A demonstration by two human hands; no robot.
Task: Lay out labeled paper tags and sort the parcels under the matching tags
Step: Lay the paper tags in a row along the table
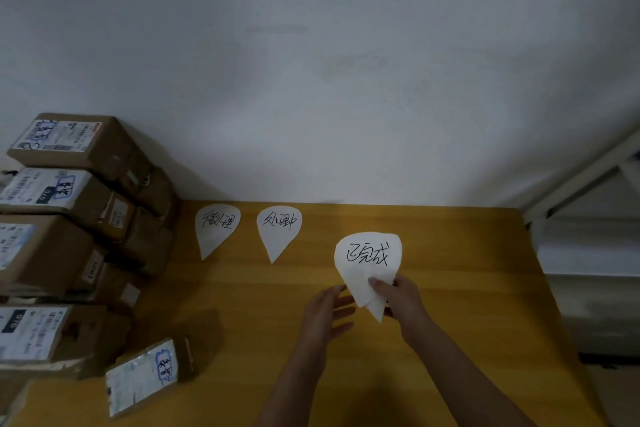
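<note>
Two white teardrop paper tags with handwriting lie flat near the wall: a left tag (pixel 216 227) and a middle tag (pixel 278 229). My right hand (pixel 401 298) pinches a third handwritten tag (pixel 367 260) by its pointed end, held just above the yellow table (pixel 467 305); a second sheet seems to sit behind it. My left hand (pixel 327 314) hovers beside the tag's tip with fingers loosely spread, holding nothing. Cardboard parcels (pixel 65 204) with shipping labels are stacked at the left, and one small parcel (pixel 149 374) lies alone near the front.
A white wall rises right behind the table. At the right stands a white metal frame (pixel 581 180) with a shelf (pixel 588 253) below it, past the table's right edge.
</note>
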